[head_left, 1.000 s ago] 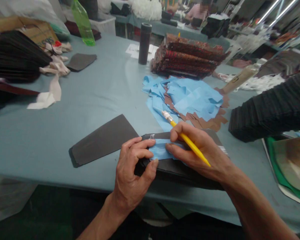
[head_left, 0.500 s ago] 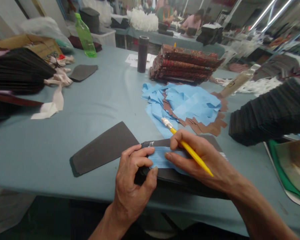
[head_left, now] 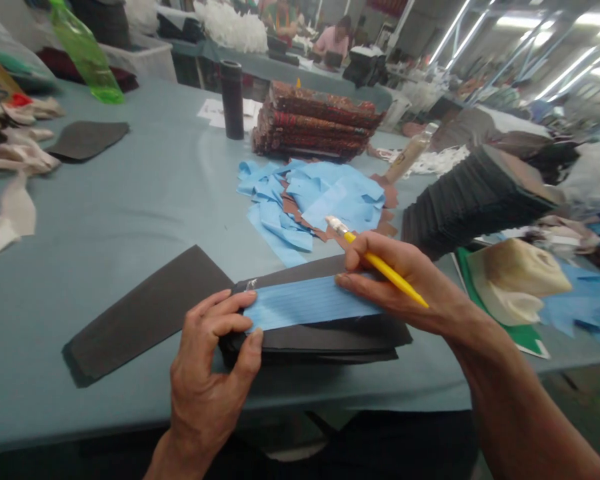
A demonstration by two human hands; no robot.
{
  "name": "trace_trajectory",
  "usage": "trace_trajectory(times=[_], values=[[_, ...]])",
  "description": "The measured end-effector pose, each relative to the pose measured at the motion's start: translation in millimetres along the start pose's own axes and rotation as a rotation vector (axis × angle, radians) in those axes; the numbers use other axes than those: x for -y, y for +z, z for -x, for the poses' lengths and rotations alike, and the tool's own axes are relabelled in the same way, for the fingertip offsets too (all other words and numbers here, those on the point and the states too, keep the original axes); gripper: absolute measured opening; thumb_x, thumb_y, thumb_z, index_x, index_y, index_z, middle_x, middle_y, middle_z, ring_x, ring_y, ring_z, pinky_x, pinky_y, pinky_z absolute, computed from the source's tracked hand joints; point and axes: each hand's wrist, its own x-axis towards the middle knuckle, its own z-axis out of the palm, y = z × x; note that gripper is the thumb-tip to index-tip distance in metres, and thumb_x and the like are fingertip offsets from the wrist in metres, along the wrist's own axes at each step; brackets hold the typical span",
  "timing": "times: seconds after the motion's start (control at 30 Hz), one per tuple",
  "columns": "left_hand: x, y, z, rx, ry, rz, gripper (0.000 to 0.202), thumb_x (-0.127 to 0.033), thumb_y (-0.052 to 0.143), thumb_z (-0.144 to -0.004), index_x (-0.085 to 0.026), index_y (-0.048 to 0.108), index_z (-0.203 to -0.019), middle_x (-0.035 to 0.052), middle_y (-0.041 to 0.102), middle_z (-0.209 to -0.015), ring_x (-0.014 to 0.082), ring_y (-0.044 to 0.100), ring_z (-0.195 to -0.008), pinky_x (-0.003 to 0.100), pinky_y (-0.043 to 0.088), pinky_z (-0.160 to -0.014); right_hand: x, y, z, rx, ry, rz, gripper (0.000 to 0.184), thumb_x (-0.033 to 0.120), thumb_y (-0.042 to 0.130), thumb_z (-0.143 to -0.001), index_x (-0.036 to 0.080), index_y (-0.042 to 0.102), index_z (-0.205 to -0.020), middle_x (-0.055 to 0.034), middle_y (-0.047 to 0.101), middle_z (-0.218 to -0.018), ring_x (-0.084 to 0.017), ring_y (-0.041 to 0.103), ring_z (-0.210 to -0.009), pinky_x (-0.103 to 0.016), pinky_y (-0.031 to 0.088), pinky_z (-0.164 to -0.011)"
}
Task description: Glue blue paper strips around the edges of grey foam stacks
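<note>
Currently, blue strip (head_left: pixel 300 303): between the grips, atop black pieces (head_left: pixel 330 339) by the worktop's (head_left: pixel 165 200) near edge; long axis left-right.
Left grip (head_left: pixel 210 363): nearer, holding the strip's left end.
Right grip (head_left: pixel 416 267): narrow, holding yellow brush (head_left: pixel 380 263) over its right end.

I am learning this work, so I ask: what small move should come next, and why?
Perhaps smooth the blue strip rightward with the right hand: the left hand presses one end onto the dark pieces, the right covers the other.
</note>
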Motion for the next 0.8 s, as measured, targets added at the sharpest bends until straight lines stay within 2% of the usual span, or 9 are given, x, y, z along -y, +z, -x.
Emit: trace_trajectory(times=[0.17,0.33,0.43,0.8], values=[[2,0.5,-1,-0.006,-0.024,0.020,0.013,-0.019,0.072,-0.096,-0.026,0.064,-0.104,0.0070,0.079,-0.123,0.0277,0.065,-0.130,0.046,0.051,-0.111,-15,-10,11,-0.041,0.074,-0.054,0.017,0.031,0.073,-0.099,0.022,0.059,-0.096,0.0034,0.058,-0.086,-0.010,0.046,-0.067,-0.026,0.038,-0.062],[2,-1.2,0,0.000,-0.058,0.009,0.012,-0.022,0.072,-0.097,-0.028,0.064,-0.104,0.0073,0.079,-0.122,0.0304,0.067,-0.129,0.052,0.052,-0.110,-30,-9,15,-0.121,0.062,-0.089,0.017,0.031,0.073,-0.098,0.021,0.059,-0.095,0.0021,0.058,-0.088,-0.011,0.047,-0.070,-0.027,0.038,-0.063],[3,-1.8,1,0.004,-0.055,0.006,0.012,-0.022,0.072,-0.097,-0.028,0.064,-0.105,0.0076,0.079,-0.123,0.0303,0.066,-0.131,0.052,0.052,-0.111,-37,-8,18,-0.140,0.070,-0.074,0.018,0.033,0.072,-0.098,0.021,0.059,-0.097,0.0009,0.059,-0.091,-0.012,0.048,-0.073,-0.027,0.039,-0.065],[2,-1.1,0,0.014,-0.083,0.015,0.012,-0.021,0.071,-0.097,-0.027,0.065,-0.105,0.0072,0.078,-0.124,0.0290,0.066,-0.132,0.053,0.050,-0.115,-48,-4,27,-0.222,0.046,0.019,0.021,0.034,0.073,-0.096,0.023,0.056,-0.093,0.0029,0.060,-0.085,-0.013,0.050,-0.071,-0.027,0.037,-0.066]])
